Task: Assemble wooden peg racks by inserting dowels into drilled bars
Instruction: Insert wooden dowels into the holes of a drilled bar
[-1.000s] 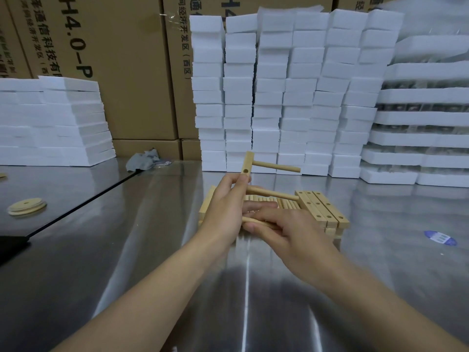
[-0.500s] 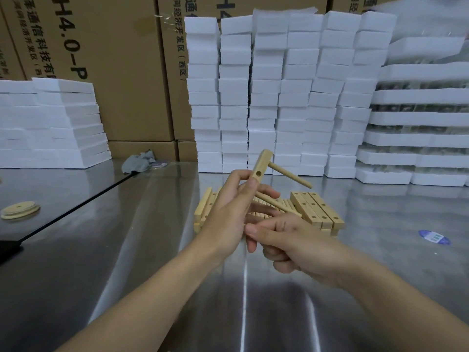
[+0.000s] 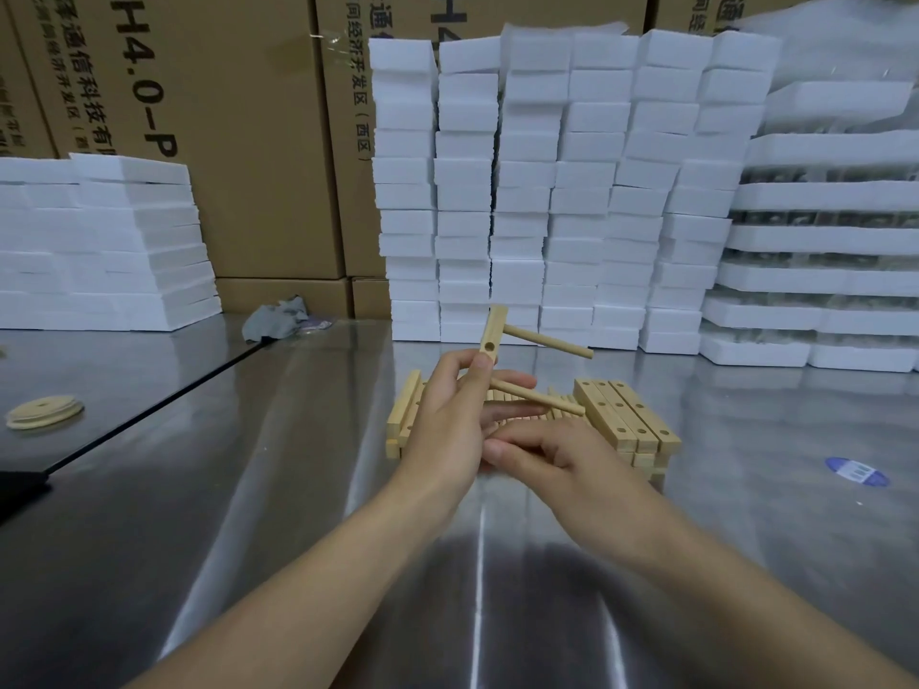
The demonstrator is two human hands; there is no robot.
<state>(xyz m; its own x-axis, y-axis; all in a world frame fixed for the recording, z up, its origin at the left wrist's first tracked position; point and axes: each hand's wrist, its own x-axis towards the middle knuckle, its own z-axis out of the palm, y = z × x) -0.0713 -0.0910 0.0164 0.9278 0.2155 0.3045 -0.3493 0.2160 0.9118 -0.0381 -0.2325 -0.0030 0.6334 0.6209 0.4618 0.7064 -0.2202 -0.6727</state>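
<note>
The left hand [image 3: 450, 415] gripped a drilled bar [image 3: 494, 333] raised over the counter [image 3: 298, 489], two dowels [image 3: 537, 397] jutting rightward. The right hand [image 3: 557, 455], fingers curled, sat low over the bar pile [image 3: 626, 420]; whether it held anything was unclear. Well behind stood foam stacks [image 3: 547, 191].

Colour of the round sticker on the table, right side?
Blue, with a white centre; the sticker shows best in the head view.

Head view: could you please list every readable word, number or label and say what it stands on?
"H4.0-P": sideways on the left cardboard carton.
"通信科技有": same carton, cut off.
"经济开发区(西区)": middle cardboard carton.
Print on the blue sticker on the steel table: too small to read.
</note>
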